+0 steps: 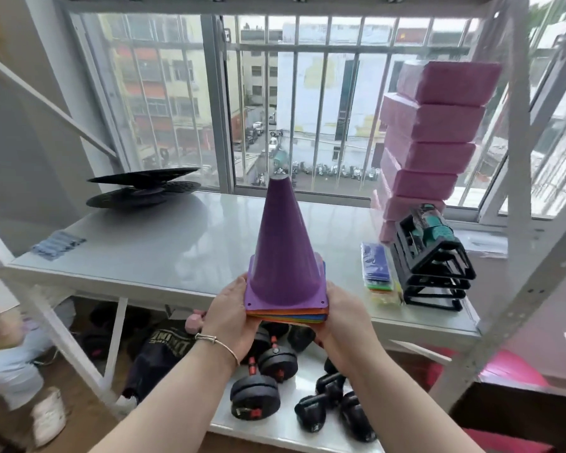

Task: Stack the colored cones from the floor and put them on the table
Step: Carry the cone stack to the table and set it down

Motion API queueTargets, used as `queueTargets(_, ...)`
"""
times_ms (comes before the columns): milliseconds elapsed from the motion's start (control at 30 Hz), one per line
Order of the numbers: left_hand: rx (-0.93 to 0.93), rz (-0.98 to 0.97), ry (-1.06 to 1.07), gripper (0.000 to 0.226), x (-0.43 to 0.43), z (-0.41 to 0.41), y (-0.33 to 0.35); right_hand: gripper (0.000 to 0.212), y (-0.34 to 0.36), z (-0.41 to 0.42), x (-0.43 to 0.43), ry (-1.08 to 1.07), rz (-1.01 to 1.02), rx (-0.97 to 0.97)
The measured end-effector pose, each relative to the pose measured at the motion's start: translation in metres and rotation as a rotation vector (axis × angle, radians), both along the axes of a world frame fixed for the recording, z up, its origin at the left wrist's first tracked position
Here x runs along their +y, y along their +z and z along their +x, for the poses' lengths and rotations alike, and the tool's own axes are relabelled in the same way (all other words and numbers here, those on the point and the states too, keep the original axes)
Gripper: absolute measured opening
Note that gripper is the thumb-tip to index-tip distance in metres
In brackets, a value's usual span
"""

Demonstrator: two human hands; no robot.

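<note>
Head view showed the cone stack, purple on top, held upright by its base at the table's front edge. Left hand and right hand clasped opposite base edges. Set too near the edge, it could tip onto the dumbbells below.

Cone stack over table front edge — blocks behind-right, discs behind-left.
</note>
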State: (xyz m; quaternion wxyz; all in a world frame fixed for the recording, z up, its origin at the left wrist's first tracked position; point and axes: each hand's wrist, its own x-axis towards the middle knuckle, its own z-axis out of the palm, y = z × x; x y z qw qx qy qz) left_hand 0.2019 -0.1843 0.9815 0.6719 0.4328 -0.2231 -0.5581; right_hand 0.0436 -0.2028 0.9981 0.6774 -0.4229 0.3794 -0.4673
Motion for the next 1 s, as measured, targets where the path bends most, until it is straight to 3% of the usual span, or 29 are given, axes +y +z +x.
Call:
queueTargets(200, -0.196, 0.128, -0.015, 0.037, -0.028, 0.042, -0.014, 0.026, -0.008, 0.041, -0.030, -0.124, 0.066, -0.014)
queueTargets(300, -0.277, 0.127, -0.111, 0.039, -0.037, 0.063, -0.011, 0.010, -0.013, 0.056, -0.046, -0.190, 0.084, 0.040)
queueTargets(400, -0.391, 0.115, -0.193, 0.045, -0.047, 0.086, -0.010, 0.012, -0.014, 0.069, -0.060, -0.234, 0.081, 0.125)
queueTargets(567, -0.643, 0.024, -0.252, 0.025, -0.071, 0.114, -0.012, 0.021, -0.026, 0.084, -0.081, -0.303, 0.029, 0.200)
queueTargets(667, -0.679, 0.008, -0.247, 0.028, -0.091, 0.115, -0.015, 0.032, -0.033, 0.079, -0.094, -0.331, 0.013, 0.208)
queueTargets(1000, -0.786, 0.049, -0.165, 0.030, -0.163, 0.092, -0.035, 0.015, -0.048, 0.054, -0.168, -0.462, -0.029, 0.340)
